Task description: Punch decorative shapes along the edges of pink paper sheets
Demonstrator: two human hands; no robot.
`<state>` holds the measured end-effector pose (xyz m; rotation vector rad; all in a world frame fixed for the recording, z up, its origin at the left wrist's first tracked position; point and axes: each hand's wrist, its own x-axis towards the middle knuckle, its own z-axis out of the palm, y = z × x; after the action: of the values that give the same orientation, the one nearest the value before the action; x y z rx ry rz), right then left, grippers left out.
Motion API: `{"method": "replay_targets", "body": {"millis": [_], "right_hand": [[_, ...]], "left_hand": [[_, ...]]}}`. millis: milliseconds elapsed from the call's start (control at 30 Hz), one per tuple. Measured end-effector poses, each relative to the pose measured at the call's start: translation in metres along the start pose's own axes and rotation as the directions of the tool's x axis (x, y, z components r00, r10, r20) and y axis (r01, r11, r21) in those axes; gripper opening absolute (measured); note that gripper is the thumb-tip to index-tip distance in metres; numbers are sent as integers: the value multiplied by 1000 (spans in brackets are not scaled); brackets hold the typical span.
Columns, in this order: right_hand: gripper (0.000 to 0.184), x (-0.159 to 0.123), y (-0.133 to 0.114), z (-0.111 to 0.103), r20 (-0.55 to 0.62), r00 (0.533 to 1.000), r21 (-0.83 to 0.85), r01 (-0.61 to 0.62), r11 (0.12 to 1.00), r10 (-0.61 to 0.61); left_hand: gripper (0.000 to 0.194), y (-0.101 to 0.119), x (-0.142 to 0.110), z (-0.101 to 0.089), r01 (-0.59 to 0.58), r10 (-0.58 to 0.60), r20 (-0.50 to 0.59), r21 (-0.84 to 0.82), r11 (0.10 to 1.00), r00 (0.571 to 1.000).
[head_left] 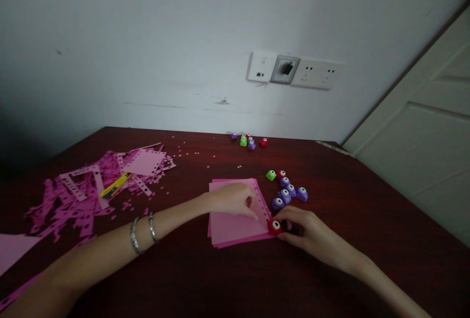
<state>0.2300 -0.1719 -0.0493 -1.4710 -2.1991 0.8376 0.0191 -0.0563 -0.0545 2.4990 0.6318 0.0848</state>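
Observation:
A stack of pink paper sheets [231, 227] lies on the table in front of me, with small holes along the top sheet's right edge. My left hand [233, 200] rests over the sheets, fingers loosely curled and thumb apart, holding nothing visible. At the stack's lower right edge, my right hand [301, 225] grips a red paper punch [274, 227] with an eye on top between thumb and fingers. Just beyond it stand several purple punches [284, 195], a green punch [270, 175] and another red punch [281, 174].
Pink paper scraps [84, 195] are heaped at the left, with a yellow cutter knife [115, 185] on top. More small punches [251, 145] stand near the wall. Tiny punched bits lie scattered. Sockets [317, 73] are on the wall; a white door [433, 122] is at right.

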Motion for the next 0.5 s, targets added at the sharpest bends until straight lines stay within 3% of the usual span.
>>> {"method": "replay_targets", "body": {"millis": [100, 200, 367, 500], "right_hand": [[23, 0, 2, 0, 8, 1000, -7, 3, 1000, -3], [26, 1, 2, 1, 4, 1000, -19, 0, 1000, 0], [22, 2, 0, 1, -5, 1000, -10, 13, 1000, -13], [16, 4, -3, 0, 6, 1000, -11, 20, 1000, -20]], "left_hand": [[32, 9, -3, 11, -121, 125, -87, 52, 991, 988], [37, 16, -7, 17, -194, 201, -90, 86, 977, 975], [62, 14, -11, 21, -130, 151, -87, 211, 969, 985], [82, 7, -15, 28, -83, 82, 16, 243, 967, 997]]}}
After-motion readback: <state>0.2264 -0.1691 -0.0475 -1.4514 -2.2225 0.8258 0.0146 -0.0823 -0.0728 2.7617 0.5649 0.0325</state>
